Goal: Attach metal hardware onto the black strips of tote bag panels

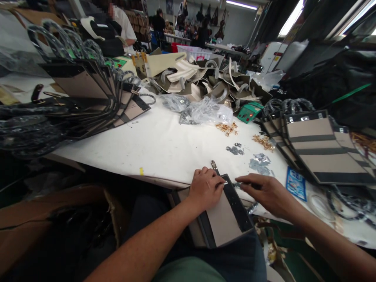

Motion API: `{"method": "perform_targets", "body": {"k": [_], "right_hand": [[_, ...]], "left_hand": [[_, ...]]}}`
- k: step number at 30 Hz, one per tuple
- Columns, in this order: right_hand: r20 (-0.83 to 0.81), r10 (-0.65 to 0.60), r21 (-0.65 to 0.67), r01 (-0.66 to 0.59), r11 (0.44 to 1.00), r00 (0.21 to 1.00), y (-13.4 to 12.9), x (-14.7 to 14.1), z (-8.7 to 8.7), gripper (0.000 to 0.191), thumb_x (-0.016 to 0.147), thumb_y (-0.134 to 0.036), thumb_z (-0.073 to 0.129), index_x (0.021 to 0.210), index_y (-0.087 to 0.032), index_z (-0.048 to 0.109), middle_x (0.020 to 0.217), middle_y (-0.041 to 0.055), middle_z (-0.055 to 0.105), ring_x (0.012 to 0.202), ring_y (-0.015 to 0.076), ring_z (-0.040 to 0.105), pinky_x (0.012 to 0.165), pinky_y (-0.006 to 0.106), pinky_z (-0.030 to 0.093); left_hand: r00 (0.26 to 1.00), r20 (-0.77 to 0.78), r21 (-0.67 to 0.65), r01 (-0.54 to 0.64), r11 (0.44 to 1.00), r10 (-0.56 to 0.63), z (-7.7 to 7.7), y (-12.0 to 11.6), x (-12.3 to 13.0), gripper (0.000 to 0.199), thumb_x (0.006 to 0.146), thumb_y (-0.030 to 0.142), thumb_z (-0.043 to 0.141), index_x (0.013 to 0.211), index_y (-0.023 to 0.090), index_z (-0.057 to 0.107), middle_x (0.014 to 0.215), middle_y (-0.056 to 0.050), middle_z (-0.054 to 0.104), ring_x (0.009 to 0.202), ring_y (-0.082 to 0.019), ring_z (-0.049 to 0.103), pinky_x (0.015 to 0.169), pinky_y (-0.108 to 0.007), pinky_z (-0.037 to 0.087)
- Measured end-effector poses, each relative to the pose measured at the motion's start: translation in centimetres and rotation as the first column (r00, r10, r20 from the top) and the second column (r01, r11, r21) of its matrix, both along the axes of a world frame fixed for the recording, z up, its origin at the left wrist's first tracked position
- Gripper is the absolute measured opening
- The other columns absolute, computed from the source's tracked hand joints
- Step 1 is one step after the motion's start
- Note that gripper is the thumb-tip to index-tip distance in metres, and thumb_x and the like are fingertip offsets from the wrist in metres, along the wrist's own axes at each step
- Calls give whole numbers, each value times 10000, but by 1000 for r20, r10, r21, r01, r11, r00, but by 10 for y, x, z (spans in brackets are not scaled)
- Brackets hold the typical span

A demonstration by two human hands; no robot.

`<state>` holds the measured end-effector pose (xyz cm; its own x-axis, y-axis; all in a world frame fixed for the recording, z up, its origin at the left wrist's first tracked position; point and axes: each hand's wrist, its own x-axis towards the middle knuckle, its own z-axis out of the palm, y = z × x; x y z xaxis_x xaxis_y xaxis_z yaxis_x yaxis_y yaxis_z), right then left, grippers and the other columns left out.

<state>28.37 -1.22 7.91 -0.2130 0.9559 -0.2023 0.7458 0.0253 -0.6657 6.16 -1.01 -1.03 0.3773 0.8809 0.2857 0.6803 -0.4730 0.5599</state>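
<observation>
A beige and black bag panel (223, 223) rests across my lap against the table edge, with layers of the bag beneath it. My left hand (205, 190) lies on its upper part, fingers curled over it and thumb beside a small silver metal plate (225, 182) on the black band. A metal clasp (214, 166) on a strap sticks out past the panel's top. To the right, my right hand (263, 192) hovers near the table edge, fingers stretched and slightly apart. A small dark shape shows by its fingertips, too blurred to name.
On the white table (152, 145) lie gold fittings (227, 128), grey metal plates (260, 164), plastic bags (205, 111) and a green device (249, 112). Bag panels stack left (85, 84) and right (314, 137). A cardboard box (85, 196) stands lower left. Other people are behind.
</observation>
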Motion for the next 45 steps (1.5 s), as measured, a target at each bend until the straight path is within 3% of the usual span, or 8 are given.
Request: {"method": "perform_targets", "body": {"k": [2,4,8,13,21,31,38,45], "right_hand": [[-41,-1,-105,-4,995,999,-21,-6,-8,294,878,-412,620,1071,-289,805,1108,33,774,983,265,701,888,336,517],[-52,-31,-188,21,982,998,-30,-8,-22,285,872,-398,611,1053,-275,794,1027,25,774,861,237,698,781,325,523],[-47,-43,-186,34,982,998,-29,-9,-41,207,862,-375,597,969,-246,718,827,-10,711,631,168,597,583,285,446],[-37,-33,-167,26,986,999,-23,-13,-36,146,852,-360,602,854,-227,665,783,-16,676,610,145,550,555,263,399],[-103,-171,-372,122,920,980,-21,-19,-29,220,809,-425,654,851,-210,667,661,-33,594,559,141,533,527,259,397],[-12,-114,-316,104,943,993,-21,-14,-39,184,793,-388,668,843,-216,711,701,-28,671,570,148,542,555,288,372],[59,-63,-222,75,972,996,-24,-16,-43,155,812,-379,648,825,-242,718,807,-5,743,741,216,640,691,334,446],[135,-19,-103,33,994,991,-27,-17,-48,181,839,-413,621,841,-253,705,812,16,722,762,241,642,708,355,451]], "left_hand": [[1000,-7,-1,-4,1000,4,0,0,0,146,953,313,642,1034,295,762,1022,-50,680,1044,-261,548,862,-447,407],[1000,-8,1,-4,1000,4,0,-1,0,137,949,312,650,1028,296,762,1014,-43,680,1033,-256,549,861,-448,404],[1000,1,13,-7,1000,7,-1,-2,0,154,959,330,637,1038,291,764,1028,-46,682,1039,-256,547,864,-446,404],[1000,-9,17,-8,1000,8,-2,-2,0,182,976,342,608,1057,291,763,1033,-52,681,1042,-263,544,867,-455,399],[1000,-27,8,-4,1000,5,-2,-2,-1,188,975,352,605,1066,290,757,1034,-45,684,1037,-258,540,854,-449,381],[1000,-22,-13,-3,1000,3,-1,-2,-1,196,980,355,597,1069,289,758,1053,-48,688,1056,-255,538,873,-439,373],[1000,-29,-3,-6,1000,6,-1,-2,0,191,975,361,608,1070,295,759,1046,-40,680,1049,-249,535,877,-437,377],[999,-41,-7,3,1000,-3,-1,-2,-1,202,983,353,595,1081,297,762,1063,-51,678,1061,-253,532,885,-436,380]]}}
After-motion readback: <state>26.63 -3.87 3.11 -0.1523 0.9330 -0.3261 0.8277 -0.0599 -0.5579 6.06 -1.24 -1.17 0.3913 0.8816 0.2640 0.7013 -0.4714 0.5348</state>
